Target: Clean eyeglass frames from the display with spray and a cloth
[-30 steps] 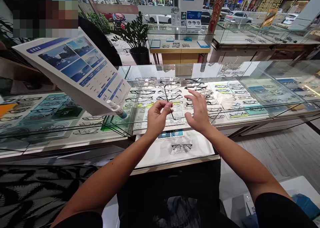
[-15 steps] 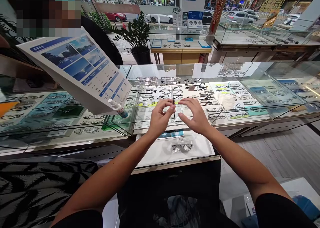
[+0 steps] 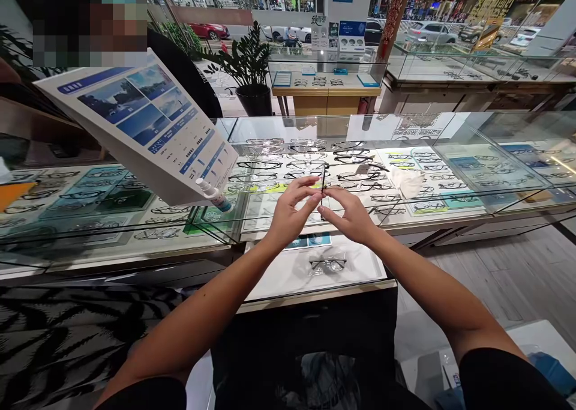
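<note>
A dark, thin pair of glasses point(image 3: 323, 176) is held up over the glass counter, seen edge-on with an arm reaching to the right. My left hand point(image 3: 294, 212) pinches its lower part between thumb and fingers. From the right, my right hand point(image 3: 348, 215) has its thumb and fingertips closed on the same frame. The fingertips of both hands nearly meet. Below them, another pair of glasses point(image 3: 328, 265) in clear plastic lies on a white pull-out tray point(image 3: 274, 281).
The glass display counter point(image 3: 270, 218) holds rows of glasses. A large tilted sign point(image 3: 148, 128) and a small white bottle point(image 3: 213, 195) stand at the left, with a person point(image 3: 180, 68) behind. A white cloth point(image 3: 406, 182) lies to the right.
The glasses have moved slightly right and turned, showing an arm out to the right. My right hand's fingers have closed in on the frame; my left hand has shifted a little right.
</note>
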### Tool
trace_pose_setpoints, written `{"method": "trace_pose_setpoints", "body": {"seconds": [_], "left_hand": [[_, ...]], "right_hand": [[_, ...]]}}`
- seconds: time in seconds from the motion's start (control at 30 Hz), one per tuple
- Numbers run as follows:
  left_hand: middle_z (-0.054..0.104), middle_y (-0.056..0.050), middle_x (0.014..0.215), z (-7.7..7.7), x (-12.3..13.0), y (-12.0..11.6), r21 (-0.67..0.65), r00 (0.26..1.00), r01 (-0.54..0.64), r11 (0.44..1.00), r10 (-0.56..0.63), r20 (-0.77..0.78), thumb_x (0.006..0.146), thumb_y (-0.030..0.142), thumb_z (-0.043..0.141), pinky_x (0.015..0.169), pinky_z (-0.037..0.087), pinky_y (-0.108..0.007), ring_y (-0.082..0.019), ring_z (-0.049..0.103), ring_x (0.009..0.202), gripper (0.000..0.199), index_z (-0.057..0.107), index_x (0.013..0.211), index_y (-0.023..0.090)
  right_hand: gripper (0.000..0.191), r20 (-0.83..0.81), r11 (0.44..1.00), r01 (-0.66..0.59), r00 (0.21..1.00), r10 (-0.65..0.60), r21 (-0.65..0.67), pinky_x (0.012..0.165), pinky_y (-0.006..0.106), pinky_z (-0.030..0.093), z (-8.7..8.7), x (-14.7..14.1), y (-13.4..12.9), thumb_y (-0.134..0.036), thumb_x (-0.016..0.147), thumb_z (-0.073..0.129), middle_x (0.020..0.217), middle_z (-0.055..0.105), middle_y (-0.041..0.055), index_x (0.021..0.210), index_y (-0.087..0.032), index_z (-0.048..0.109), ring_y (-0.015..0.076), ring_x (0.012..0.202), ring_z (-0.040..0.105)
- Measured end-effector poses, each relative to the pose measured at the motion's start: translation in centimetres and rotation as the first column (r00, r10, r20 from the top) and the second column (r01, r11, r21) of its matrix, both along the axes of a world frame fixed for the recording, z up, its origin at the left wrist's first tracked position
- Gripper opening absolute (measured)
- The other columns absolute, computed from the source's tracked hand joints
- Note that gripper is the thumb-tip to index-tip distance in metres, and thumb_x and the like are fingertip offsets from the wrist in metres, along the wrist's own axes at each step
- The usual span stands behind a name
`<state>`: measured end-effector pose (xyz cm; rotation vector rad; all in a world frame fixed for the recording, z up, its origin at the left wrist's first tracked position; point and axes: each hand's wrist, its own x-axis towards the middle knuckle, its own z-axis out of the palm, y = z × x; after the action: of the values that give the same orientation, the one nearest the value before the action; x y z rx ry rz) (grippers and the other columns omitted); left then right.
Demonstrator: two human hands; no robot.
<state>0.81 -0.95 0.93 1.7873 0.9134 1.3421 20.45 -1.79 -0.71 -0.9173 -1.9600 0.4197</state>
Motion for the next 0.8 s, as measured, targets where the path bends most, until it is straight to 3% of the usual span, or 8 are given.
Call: {"method": "trace_pose_setpoints", "body": {"seconds": [0.07,0.17,0.23,0.37,0.43,0.57,0.7,0.8], "left_hand": [[0.073,-0.012,0.136,0.9,-0.3,-0.3,0.135,0.99,-0.091,0.987,0.104,-0.094,0.103,0.05,0.07,0.122,0.05,-0.052,-0.031,0.066,0.136,0.028,0.08,0.097,0.024],[0.072,-0.011,0.136,2.5,-1.5,-0.6,0.334,0.944,-0.252,0.908,0.307,-0.122,0.105,0.041,0.067,0.123,0.047,-0.054,-0.031,0.064,0.137,0.019,0.077,0.105,0.025],[0.07,-0.011,0.137,3.2,-2.9,-0.7,0.423,0.881,-0.401,0.813,0.468,-0.065,0.105,0.037,0.066,0.125,0.044,-0.057,-0.033,0.061,0.139,0.015,0.073,0.11,0.025],[0.064,-0.012,0.143,3.3,-6.8,-0.7,0.532,0.668,-0.644,0.55,0.743,0.04,0.1,0.03,0.07,0.128,0.037,-0.063,-0.037,0.054,0.146,0.026,0.064,0.124,0.026],[0.061,-0.014,0.147,2.7,-8.8,-0.8,0.544,0.59,-0.685,0.485,0.807,0.022,0.095,0.028,0.074,0.128,0.033,-0.064,-0.04,0.052,0.146,0.04,0.06,0.132,0.025],[0.054,-0.017,0.157,1.2,-11.3,-1.0,0.373,0.483,-0.777,0.507,0.86,-0.163,0.092,0.031,0.078,0.122,0.032,-0.069,-0.047,0.044,0.148,0.06,0.052,0.146,0.025],[0.057,-0.021,0.155,0.2,-12.1,-0.7,0.244,0.508,-0.791,0.56,0.825,-0.247,0.093,0.034,0.076,0.123,0.024,-0.073,-0.047,0.041,0.147,0.065,0.049,0.151,0.023],[0.063,-0.021,0.149,-0.1,-12.5,-0.2,0.22,0.506,-0.799,0.56,0.823,-0.257,0.093,0.036,0.074,0.122,0.025,-0.073,-0.047,0.044,0.144,0.062,0.052,0.149,0.021]], "right_hand": [[0.033,0.007,1.0,0.005,1.0,-0.005,0.0,0.108,0.053,0.06,0.1,0.1,0.0,-0.045,0.108,0.062,0.126,0.08,0.0141,0.131,-0.023,0.072,0.0307,0.121,0.073],[0.032,0.01,1.0,0.002,1.0,-0.002,0.011,0.108,0.052,0.059,0.4,0.4,-0.2,-0.039,0.109,0.059,0.126,0.08,0.0131,0.133,-0.024,0.072,0.03,0.122,0.072],[0.03,0.01,1.0,0.005,1.0,-0.005,0.017,0.109,0.052,0.059,0.6,0.5,-0.3,-0.038,0.109,0.057,0.125,0.079,0.0126,0.13,-0.024,0.073,0.03,0.124,0.071],[0.03,-0.025,1.0,0.027,0.999,-0.027,0.008,0.11,0.052,0.057,1.0,0.4,-0.5,-0.042,0.112,0.05,0.122,0.078,0.0116,0.121,-0.026,0.074,0.0298,0.122,0.071],[0.032,-0.062,0.999,0.043,0.997,-0.043,-0.001,0.108,0.051,0.058,1.2,0.4,-0.5,-0.044,0.113,0.049,0.118,0.078,0.011,0.116,-0.026,0.075,0.0291,0.119,0.071],[0.031,-0.131,0.998,0.068,0.989,-0.067,0.003,0.105,0.049,0.057,1.1,0.4,-0.4,-0.046,0.113,0.051,0.114,0.077,0.0104,0.112,-0.025,0.074,0.0283,0.115,0.072],[0.033,-0.146,0.997,0.081,0.986,-0.081,-0.005,0.105,0.05,0.057,1.0,0.5,-0.3,-0.048,0.112,0.051,0.114,0.078,0.0106,0.112,-0.025,0.074,0.0289,0.115,0.071],[0.033,-0.145,0.997,0.077,0.986,-0.078,-0.012,0.104,0.05,0.058,0.9,0.4,-0.3,-0.049,0.112,0.051,0.113,0.078,0.0105,0.111,-0.025,0.075,0.0291,0.114,0.071]]}}
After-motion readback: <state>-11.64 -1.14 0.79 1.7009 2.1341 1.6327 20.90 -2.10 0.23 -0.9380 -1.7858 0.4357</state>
